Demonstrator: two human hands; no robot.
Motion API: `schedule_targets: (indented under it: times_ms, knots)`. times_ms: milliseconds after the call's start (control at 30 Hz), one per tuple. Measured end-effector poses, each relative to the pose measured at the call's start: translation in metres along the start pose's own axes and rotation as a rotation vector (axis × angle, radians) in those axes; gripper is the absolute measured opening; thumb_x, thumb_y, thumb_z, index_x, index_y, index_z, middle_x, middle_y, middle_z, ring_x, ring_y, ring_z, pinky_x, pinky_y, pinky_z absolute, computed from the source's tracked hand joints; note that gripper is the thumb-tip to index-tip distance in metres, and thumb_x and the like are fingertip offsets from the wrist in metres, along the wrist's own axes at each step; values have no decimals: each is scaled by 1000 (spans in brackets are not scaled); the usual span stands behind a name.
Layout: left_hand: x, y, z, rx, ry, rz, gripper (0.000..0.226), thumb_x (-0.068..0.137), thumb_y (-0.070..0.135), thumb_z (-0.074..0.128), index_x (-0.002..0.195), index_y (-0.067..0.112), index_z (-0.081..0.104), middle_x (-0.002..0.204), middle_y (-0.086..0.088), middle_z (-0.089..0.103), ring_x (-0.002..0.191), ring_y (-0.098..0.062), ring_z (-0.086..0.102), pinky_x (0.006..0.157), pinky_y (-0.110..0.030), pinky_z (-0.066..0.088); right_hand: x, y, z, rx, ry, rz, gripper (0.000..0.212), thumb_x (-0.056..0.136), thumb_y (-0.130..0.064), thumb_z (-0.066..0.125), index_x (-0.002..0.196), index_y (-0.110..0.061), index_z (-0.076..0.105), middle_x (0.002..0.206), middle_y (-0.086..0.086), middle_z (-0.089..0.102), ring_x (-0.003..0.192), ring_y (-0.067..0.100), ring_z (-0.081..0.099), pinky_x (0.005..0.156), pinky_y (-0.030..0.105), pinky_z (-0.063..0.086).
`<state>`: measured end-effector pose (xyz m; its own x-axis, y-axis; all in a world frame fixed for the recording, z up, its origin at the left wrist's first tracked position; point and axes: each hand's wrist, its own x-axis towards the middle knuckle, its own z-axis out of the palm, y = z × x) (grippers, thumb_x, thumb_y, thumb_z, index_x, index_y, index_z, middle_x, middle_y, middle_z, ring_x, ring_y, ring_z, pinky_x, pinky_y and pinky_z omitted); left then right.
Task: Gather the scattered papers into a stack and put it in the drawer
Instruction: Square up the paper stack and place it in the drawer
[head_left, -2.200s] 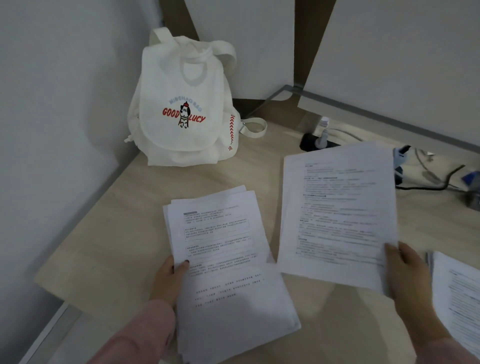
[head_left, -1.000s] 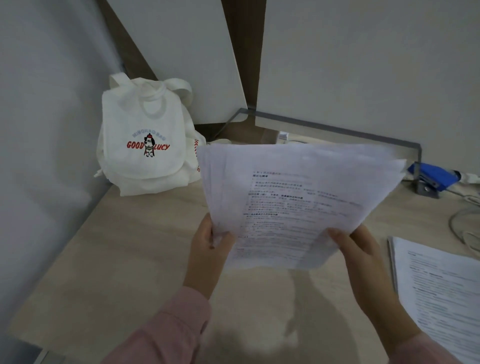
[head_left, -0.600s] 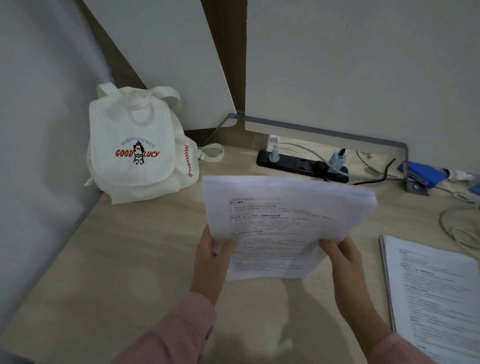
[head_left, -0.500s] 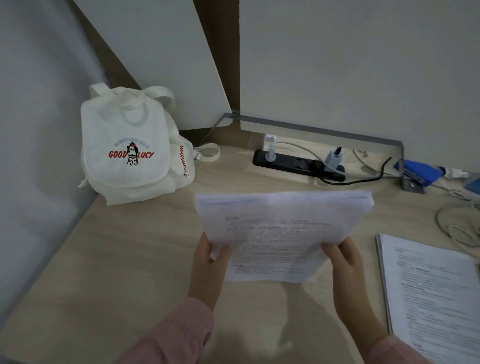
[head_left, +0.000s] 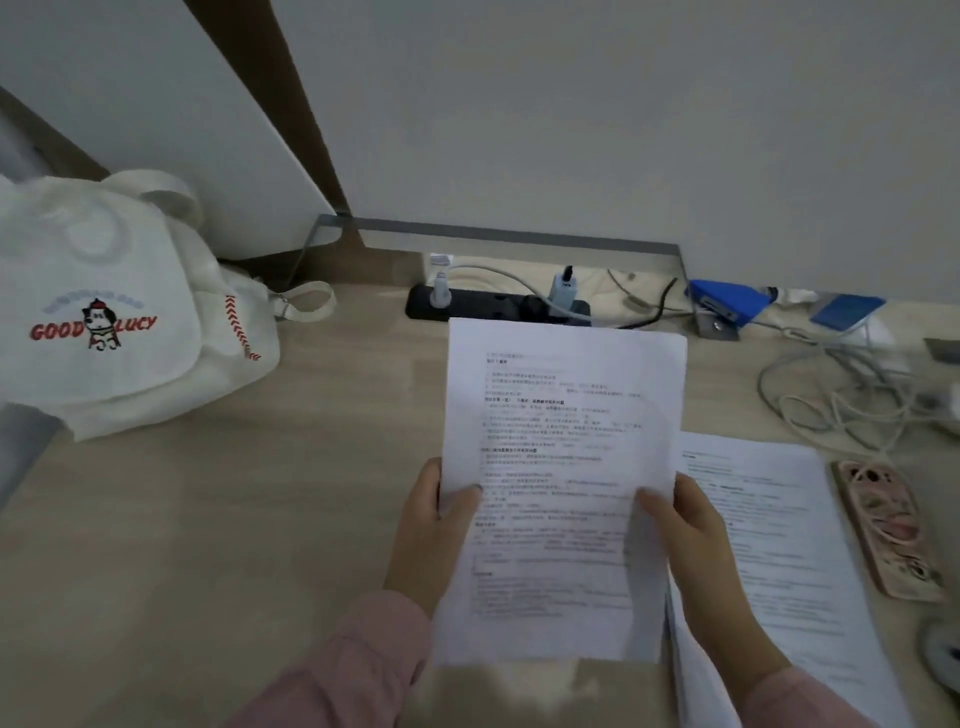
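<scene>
A stack of white printed papers (head_left: 563, 431) is held above the wooden desk (head_left: 260, 519) in portrait position. My left hand (head_left: 434, 530) grips its left edge, thumb on the front sheet. My right hand (head_left: 691, 540) grips its right edge the same way. Another pile of printed papers (head_left: 779, 540) lies flat on the desk to the right, partly under my right hand. No drawer is in view.
A white "GOOD LUCY" backpack (head_left: 119, 312) stands at the left against the wall. A black power strip (head_left: 493, 304) with plugs lies at the back, with tangled cables (head_left: 841, 395) and blue items (head_left: 727, 304) to its right. A pink phone (head_left: 888, 530) lies beside the flat pile.
The two hands brought separate papers together into one stack, lifted it and turned it from sideways to portrait. The view has shifted right, so the phone and cables now show.
</scene>
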<state>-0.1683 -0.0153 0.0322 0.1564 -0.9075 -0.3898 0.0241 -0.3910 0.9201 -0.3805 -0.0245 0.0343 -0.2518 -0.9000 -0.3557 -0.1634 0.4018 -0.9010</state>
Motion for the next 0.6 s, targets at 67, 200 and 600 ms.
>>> schedule_targets:
  times_ms: [67,200,600]
  knots:
    - [0,-5,33,46,-71,-55,14,89,11,53,91,23,58,87,5,69,72,-5,67,61,-23,52,8,13,-34,-55,54,76,10,90,-12,52,94,-13,60,94,7,65,85,24,62,77,42,50]
    - [-6,-19,100,93,-195,-193,14,91,14,49,102,18,56,97,-2,69,89,-20,67,74,-33,53,23,43,-99,-149,161,171,13,88,-11,50,98,-11,59,86,9,64,77,27,58,70,37,47]
    - [6,-81,219,259,-224,-246,44,70,30,53,113,23,57,119,-3,58,103,-15,61,91,-37,53,70,103,-189,-451,229,173,31,87,-11,53,117,-5,57,107,15,64,94,29,58,79,37,46]
